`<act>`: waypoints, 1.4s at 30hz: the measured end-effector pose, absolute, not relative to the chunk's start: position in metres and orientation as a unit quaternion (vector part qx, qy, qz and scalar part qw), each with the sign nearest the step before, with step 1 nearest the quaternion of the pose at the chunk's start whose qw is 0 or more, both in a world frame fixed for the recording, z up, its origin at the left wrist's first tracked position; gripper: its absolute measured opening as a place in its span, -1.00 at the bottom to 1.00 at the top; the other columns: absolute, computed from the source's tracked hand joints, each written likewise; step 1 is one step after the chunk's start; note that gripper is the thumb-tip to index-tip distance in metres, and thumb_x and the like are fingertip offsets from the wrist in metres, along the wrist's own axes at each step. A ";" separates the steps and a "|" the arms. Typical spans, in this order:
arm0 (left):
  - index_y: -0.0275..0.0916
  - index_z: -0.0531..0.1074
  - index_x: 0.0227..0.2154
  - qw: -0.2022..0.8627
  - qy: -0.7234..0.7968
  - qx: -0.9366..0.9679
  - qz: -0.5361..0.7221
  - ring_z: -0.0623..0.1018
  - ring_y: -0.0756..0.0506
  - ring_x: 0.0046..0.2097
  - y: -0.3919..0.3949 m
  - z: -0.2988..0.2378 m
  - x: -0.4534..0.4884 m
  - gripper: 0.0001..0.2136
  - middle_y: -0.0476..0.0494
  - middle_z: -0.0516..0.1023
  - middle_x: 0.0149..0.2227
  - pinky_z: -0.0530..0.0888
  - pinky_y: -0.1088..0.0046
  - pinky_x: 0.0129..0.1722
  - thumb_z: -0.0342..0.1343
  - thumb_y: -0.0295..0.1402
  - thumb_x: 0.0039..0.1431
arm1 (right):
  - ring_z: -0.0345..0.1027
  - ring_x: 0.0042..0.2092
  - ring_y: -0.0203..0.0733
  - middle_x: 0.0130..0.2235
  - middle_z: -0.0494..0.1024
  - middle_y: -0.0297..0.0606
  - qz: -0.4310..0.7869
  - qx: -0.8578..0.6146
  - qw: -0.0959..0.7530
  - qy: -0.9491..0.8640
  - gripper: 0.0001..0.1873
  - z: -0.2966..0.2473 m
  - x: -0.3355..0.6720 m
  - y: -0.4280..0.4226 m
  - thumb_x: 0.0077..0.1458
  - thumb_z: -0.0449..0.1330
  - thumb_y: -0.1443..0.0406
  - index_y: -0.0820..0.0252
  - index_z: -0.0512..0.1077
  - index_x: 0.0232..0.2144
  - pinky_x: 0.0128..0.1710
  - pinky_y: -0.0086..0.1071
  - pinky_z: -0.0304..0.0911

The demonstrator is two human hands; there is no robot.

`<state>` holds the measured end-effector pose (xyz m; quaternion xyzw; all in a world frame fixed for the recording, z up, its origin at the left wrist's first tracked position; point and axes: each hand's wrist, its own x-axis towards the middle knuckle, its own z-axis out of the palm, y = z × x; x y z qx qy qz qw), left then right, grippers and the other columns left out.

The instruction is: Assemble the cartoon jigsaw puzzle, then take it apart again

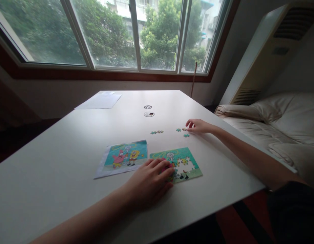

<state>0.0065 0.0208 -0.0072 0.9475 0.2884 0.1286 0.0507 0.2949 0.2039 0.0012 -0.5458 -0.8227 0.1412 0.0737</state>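
A partly filled jigsaw puzzle [193, 173] with cartoon figures lies on the table, with a white gap in its right part. My left hand [155, 178] rests flat over the puzzle's left side, fingers stretched and holding nothing; it hides part of the picture. Farther off, my right hand [199, 126] is low over the table with its fingers bent and apart. Its fingertips are at the edge of a loose puzzle piece [184, 129]. Beside that lie a green piece [178, 130] and another green piece [186, 135]. More loose pieces [157, 132] lie to the left.
A paper reference picture [126, 156] of the same figures lies left of the puzzle. Two round discs [149, 114] are set in the white table [57, 152] farther back. White sheets [99, 101] lie at the far left. A sofa [260, 118] stands on the right.
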 end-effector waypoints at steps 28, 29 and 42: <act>-0.16 0.26 -0.03 0.053 0.291 0.943 0.151 0.32 -0.19 -0.01 0.022 -0.014 0.007 -0.73 -0.17 0.35 -0.04 0.32 0.15 -0.06 -0.09 -0.32 0.21 | 0.34 -0.38 -0.32 -0.40 0.52 -0.24 0.381 -0.331 0.133 -0.853 -0.70 0.022 0.265 0.117 0.00 0.17 0.14 0.28 0.42 -0.30 -0.44 -0.47 0.15; -0.15 0.26 -0.04 0.050 0.290 0.944 0.152 0.32 -0.19 -0.01 0.022 -0.013 0.007 -0.73 -0.18 0.35 -0.04 0.32 0.16 -0.06 -0.09 -0.31 0.21 | 0.33 -0.39 -0.33 -0.42 0.51 -0.26 0.386 -0.320 0.125 -0.856 -0.71 0.023 0.261 0.106 0.00 0.17 0.14 0.27 0.43 -0.33 -0.44 -0.48 0.15; -0.17 0.27 -0.02 0.045 0.285 0.948 0.136 0.32 -0.21 -0.01 0.022 -0.009 0.007 -0.72 -0.19 0.37 -0.05 0.33 0.15 -0.08 -0.09 -0.32 0.21 | 0.26 -0.46 -0.37 -0.43 0.53 -0.30 0.339 -0.333 0.118 -0.872 -0.78 0.011 0.246 0.074 0.02 0.17 0.20 0.19 0.52 -0.32 -0.49 -0.53 0.16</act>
